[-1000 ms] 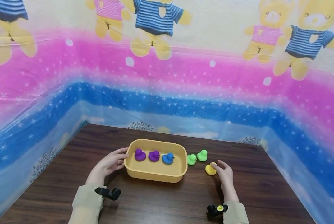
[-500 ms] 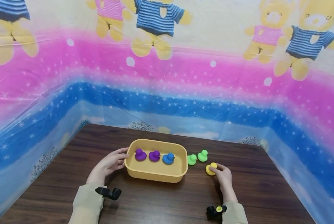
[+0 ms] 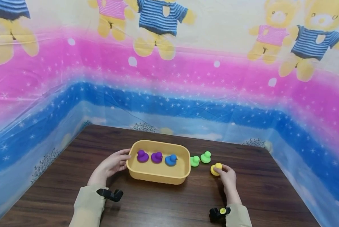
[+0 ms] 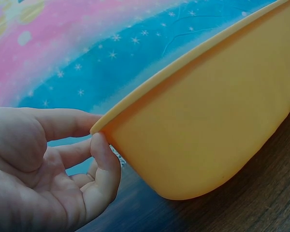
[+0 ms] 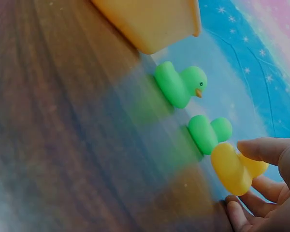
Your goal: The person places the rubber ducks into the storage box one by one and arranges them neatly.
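Observation:
My left hand (image 3: 112, 164) pinches the left end of a yellow plastic tub (image 3: 158, 175) at its rim, thumb and forefinger meeting there in the left wrist view. Inside the tub, two purple toy ducks (image 3: 142, 156) and a blue toy duck (image 3: 171, 160) stand in a row. To the tub's right, my right hand (image 3: 229, 177) grips a yellow toy duck (image 5: 230, 170) between thumb and fingers. Two green toy ducks (image 3: 205, 157) stand just beyond it, one of them (image 5: 176, 85) close against the tub's right end.
Everything stands on a dark wood-grain table (image 3: 163, 205). A cloth backdrop (image 3: 169, 94) printed with teddy bears encloses the table's back and sides. Each wrist wears a black camera strap (image 3: 110, 194).
My right thumb and fingers have settled round the yellow duck, which has shifted slightly back and to the right. The left hand and the tub stay in place.

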### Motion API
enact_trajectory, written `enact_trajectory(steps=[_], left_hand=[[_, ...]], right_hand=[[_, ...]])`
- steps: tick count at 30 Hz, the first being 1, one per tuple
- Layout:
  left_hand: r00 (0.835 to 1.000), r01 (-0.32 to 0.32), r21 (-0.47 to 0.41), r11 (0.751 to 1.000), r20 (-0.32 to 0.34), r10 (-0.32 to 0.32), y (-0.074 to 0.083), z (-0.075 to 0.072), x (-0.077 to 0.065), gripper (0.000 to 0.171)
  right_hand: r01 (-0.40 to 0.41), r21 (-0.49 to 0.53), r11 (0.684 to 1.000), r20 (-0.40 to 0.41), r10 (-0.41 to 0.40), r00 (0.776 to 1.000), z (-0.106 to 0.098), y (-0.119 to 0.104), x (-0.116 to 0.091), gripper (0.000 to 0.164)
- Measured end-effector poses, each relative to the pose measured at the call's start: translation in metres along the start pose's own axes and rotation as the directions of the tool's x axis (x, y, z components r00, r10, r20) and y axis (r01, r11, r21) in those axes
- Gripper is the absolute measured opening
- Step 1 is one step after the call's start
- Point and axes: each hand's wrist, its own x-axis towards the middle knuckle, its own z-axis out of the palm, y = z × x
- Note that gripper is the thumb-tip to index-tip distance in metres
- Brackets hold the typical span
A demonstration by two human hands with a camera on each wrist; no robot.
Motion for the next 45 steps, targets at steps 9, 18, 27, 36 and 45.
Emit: enact_trajectory(steps=[9, 18, 27, 36, 45], left_hand=[[1.000, 0.010, -0.004, 1.000, -0.014, -0.010, 0.001, -0.001, 0.001, 0.065], [1.000, 0.009, 0.004, 1.000, -0.019, -0.009, 0.002, -0.001, 0.001, 0.066], [1.000, 0.004, 0.002, 1.000, -0.014, -0.004, 0.002, -0.002, 0.002, 0.065], [1.000, 0.004, 0.002, 1.000, -0.008, -0.004, 0.001, -0.001, 0.001, 0.065], [1.000, 0.004, -0.002, 1.000, -0.009, -0.004, 0.000, 0.001, -0.001, 0.065]], right_hand=[[0.002, 0.128, 0.992, -0.005, -0.001, 1.000, -0.005, -0.004, 0.002, 0.055], [-0.019, 0.218, 0.976, 0.015, 0.016, 1.000, -0.011, -0.002, 0.002, 0.058], [-0.036, 0.258, 0.966, 0.017, 0.033, 0.999, -0.011, 0.000, 0.006, 0.060], [-0.040, 0.227, 0.973, 0.001, 0.040, 0.999, -0.010, 0.003, 0.005, 0.059], [-0.034, 0.235, 0.971, 0.013, 0.032, 0.999, -0.007, -0.003, 0.001, 0.058]])
